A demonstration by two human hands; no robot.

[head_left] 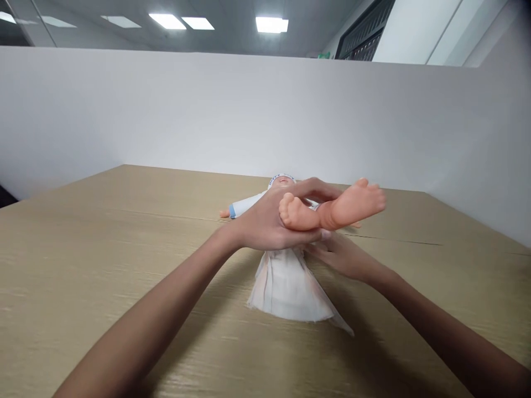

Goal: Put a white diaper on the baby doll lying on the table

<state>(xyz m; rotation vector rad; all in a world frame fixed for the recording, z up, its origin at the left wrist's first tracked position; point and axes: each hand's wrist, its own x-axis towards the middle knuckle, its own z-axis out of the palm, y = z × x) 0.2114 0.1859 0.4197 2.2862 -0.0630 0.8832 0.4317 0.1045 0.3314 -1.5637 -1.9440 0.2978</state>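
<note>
A baby doll [352,205] lies on its back on the table, head at the far side, in a white top with a blue cuff and a white patterned cap. My left hand [265,224] is wrapped around the doll's raised legs, and both bare feet stick out to the right of it. Below the legs a white diaper [286,287] spreads toward me, its near end flat on the table. My right hand [342,254] is low beside the doll's bottom, at the diaper's upper part. Its fingertips are hidden behind the doll and my left hand.
The wood-grain table [103,249] has thin seam lines across it. A white partition [186,110] rises along its back and sides. Ceiling lights [271,25] and a dark-framed window grille [365,33] show above the partition.
</note>
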